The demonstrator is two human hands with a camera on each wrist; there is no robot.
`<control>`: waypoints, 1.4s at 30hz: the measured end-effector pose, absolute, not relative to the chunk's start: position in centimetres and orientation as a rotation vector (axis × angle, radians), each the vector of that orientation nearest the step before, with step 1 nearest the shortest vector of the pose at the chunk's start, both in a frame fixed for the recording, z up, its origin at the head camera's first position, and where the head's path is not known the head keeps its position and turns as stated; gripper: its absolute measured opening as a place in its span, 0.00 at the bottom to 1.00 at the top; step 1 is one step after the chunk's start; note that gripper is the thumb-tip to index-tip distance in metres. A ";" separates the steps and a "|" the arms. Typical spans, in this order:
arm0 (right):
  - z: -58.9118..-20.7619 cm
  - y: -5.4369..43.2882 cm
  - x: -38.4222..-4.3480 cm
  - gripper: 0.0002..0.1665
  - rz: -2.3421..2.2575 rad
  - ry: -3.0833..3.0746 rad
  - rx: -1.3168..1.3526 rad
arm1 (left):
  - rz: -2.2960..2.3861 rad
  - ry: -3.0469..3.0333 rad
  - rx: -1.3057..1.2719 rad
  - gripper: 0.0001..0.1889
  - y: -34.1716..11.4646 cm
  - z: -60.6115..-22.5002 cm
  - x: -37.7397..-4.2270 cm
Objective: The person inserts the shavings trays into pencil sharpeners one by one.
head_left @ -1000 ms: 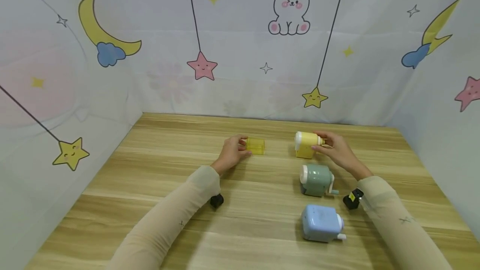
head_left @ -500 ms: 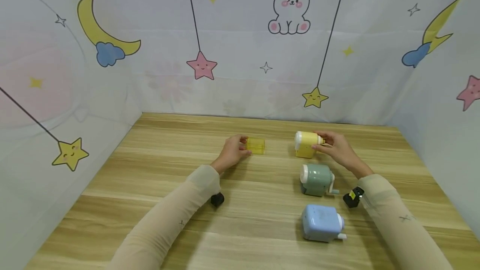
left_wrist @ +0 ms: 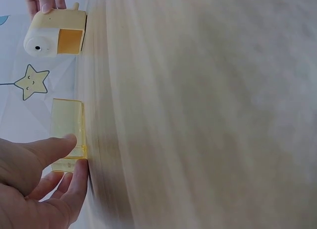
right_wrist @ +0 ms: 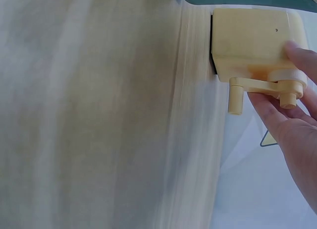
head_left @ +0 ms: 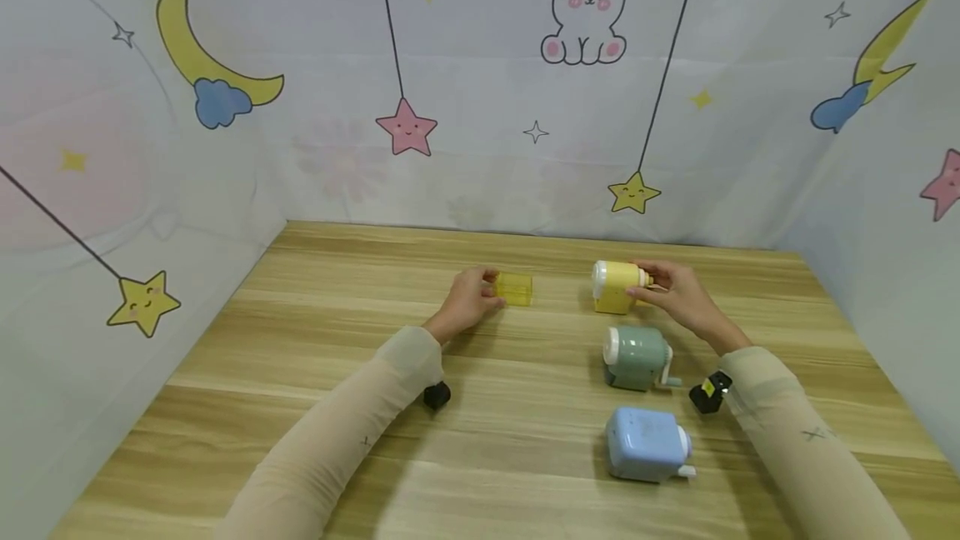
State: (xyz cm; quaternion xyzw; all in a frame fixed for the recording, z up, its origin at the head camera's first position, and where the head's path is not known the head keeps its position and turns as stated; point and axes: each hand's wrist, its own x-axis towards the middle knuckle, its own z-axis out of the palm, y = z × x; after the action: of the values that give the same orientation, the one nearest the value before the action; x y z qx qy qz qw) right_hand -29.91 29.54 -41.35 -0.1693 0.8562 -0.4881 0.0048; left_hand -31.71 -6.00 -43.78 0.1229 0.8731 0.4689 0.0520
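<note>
While the left hand pinches a see-through yellow box near the centre of the head view, the right hand grips a yellow sharpener, right of centre, beside its crank. Lower in that frame sit a green sharpener and a blue sharpener.

The left arm and right arm reach forward, well apart. The left hand pinches between its thumb and fingers. The right hand grips with its thumb and fingers.

Translucent yellow container in left hand
</note>
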 end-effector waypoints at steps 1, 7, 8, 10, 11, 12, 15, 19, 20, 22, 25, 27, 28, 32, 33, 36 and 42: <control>-41.4 29.6 -29.9 0.33 -1.530 2.681 -0.530 | 1.428 2.654 0.375 0.29 -5.9 -43.8 -31.7; -41.6 29.9 -29.9 0.33 -1.533 2.680 -0.518 | 1.416 2.656 0.384 0.29 -5.7 -43.7 -31.8; -41.6 29.9 -29.9 0.33 -1.533 2.681 -0.517 | 1.412 2.658 0.384 0.29 -5.7 -43.7 -31.8; -41.6 29.9 -29.9 0.33 -1.532 2.684 -0.519 | 1.405 2.665 0.384 0.29 -5.7 -43.7 -31.9; -41.6 29.8 -29.8 0.33 -1.531 2.687 -0.524 | 1.407 2.665 0.381 0.29 -5.6 -43.7 -31.9; -41.6 29.8 -29.8 0.33 -1.531 2.688 -0.528 | 1.409 2.662 0.379 0.29 -5.6 -43.7 -31.9; -41.5 29.7 -29.8 0.33 -1.533 2.689 -0.536 | 1.415 2.657 0.373 0.29 -5.6 -43.7 -31.9; -41.4 29.7 -29.7 0.33 -1.538 2.687 -0.530 | 1.427 2.642 0.376 0.28 -5.6 -43.7 -31.9; -41.4 29.7 -29.7 0.33 -1.540 2.688 -0.529 | 1.427 2.639 0.379 0.28 -5.6 -43.6 -31.9; -41.3 29.7 -29.7 0.32 -1.548 2.689 -0.529 | 1.425 2.638 0.385 0.29 -5.5 -43.5 -31.9; -41.3 29.8 -29.8 0.32 -1.559 2.688 -0.535 | 1.416 2.642 0.394 0.29 -5.4 -43.4 -31.9; -41.2 29.8 -29.8 0.31 -1.563 2.687 -0.533 | 1.415 2.643 0.395 0.29 -5.4 -43.4 -31.9; -41.2 29.8 -29.8 0.31 -1.561 2.686 -0.531 | 1.415 2.643 0.395 0.29 -5.4 -43.4 -31.9; -41.3 29.9 -29.9 0.31 -1.562 2.680 -0.516 | 1.426 2.636 0.395 0.29 -5.2 -43.5 -31.9; -41.3 29.9 -29.9 0.31 -1.561 2.679 -0.513 | 1.427 2.635 0.397 0.29 -5.1 -43.5 -31.9; -41.4 29.9 -30.0 0.31 -1.563 2.678 -0.514 | 1.429 2.638 0.407 0.29 -4.9 -43.7 -32.0; -41.5 29.7 -30.1 0.32 -1.547 2.686 -0.511 | 1.415 2.648 0.412 0.29 -4.6 -43.8 -32.0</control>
State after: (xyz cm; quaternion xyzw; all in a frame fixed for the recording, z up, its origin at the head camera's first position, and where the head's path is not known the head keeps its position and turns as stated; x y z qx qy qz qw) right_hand -30.12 29.74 -41.53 -0.1627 0.8551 -0.4924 0.0003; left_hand -32.00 -4.62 -43.75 0.1357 0.8724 0.4663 0.0555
